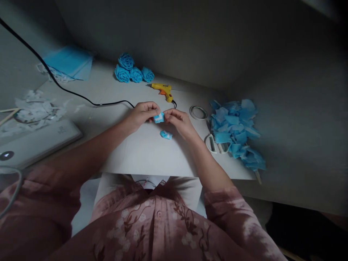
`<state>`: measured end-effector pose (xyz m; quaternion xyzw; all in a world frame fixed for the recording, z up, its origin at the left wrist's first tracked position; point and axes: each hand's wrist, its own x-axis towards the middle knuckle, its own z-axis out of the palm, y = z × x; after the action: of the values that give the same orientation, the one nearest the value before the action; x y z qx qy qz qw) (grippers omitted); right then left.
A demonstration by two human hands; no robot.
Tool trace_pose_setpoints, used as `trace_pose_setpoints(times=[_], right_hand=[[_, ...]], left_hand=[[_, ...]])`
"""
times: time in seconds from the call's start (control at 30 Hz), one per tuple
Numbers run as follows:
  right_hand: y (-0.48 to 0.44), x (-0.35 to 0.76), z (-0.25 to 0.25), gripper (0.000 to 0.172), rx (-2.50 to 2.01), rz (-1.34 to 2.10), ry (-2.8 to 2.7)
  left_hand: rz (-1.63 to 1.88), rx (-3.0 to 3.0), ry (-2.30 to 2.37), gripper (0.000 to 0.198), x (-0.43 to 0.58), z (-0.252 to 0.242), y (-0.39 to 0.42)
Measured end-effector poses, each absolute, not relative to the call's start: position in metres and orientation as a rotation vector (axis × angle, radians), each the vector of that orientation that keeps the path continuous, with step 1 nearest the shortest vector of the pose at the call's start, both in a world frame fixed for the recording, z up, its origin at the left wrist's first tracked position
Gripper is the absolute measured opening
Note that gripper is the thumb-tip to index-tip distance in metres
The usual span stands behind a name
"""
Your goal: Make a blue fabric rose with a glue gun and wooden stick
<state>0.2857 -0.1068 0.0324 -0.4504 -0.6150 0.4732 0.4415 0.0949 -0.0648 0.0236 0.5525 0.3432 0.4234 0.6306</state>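
Between my hands is a small folded blue piece [158,117] of thin fabric or crepe paper, with white on its face. My left hand [144,114] pinches it from the left and above, thumb and fingers closed. At its right edge are the closed fingertips of my right hand [179,121], which grip or touch its side. On the table just below lies a second small blue piece [166,135], also partly white. A yellow glue gun [163,90] with an orange trigger rests beyond my hands.
Several blue rosettes [126,69] sit at the back. Flat blue sheets [72,63] lie at the back left. A black cable [89,103] crosses the table. Rightward are a tape roll [198,112], scissors [211,143] and a blue scrap pile [233,125]. White scraps [35,108] and a white device [40,139] are left.
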Motion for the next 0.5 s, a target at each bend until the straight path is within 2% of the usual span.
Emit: trace_pose_setpoints(times=[0.23, 0.5], right_hand=[[-0.105, 0.2835, 0.0264, 0.05, -1.129, 1.121, -1.471], [-0.1016, 0.2852, 0.0261, 0.041, -1.111, 1.083, -1.393]], left_hand=[[1.004, 1.138, 0.714, 0.027, 0.1003, 0.0275, -0.0707], [0.924, 1.189, 0.72, 0.023, 0.1007, 0.0229, -0.0707]])
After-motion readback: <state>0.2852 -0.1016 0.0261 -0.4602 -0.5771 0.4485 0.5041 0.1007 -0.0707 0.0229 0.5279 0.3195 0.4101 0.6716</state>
